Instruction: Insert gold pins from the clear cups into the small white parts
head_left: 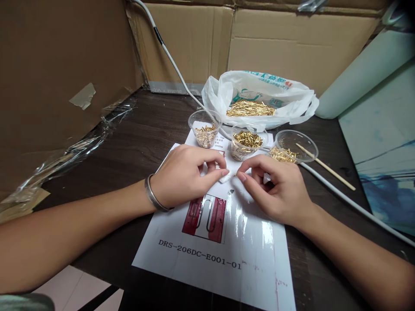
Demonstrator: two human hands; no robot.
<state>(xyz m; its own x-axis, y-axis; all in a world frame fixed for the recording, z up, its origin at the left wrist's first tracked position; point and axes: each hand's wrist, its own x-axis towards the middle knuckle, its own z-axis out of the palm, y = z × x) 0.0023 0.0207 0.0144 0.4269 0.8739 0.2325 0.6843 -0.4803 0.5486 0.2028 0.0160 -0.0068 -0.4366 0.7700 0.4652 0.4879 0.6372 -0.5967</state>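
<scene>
My left hand [188, 175], with a metal bangle at the wrist, is closed in a pinch over the printed sheet [256, 259]; what sits between its fingertips is too small to make out. Just to the right, my right hand [275, 185] pinches a tiny gold-coloured metal piece [235, 175] between thumb and forefinger. The fingertips of both hands are close together but apart. Behind them stand clear plastic cups of small gold pieces: a left cup [205, 137], a middle cup [244, 151] and a right cup [288, 153] partly hidden by my right hand. A crumpled white scrap [223, 179] lies beneath my left fingertips.
A white plastic bag [217, 97] at the back holds long gold pins [249, 109]. A wooden stick [335, 173] leans out of the right cup. A white cable [353, 205] crosses the dark table [129, 138]. Cardboard walls [181, 43] stand behind and left; a pale roll [359, 73] leans right.
</scene>
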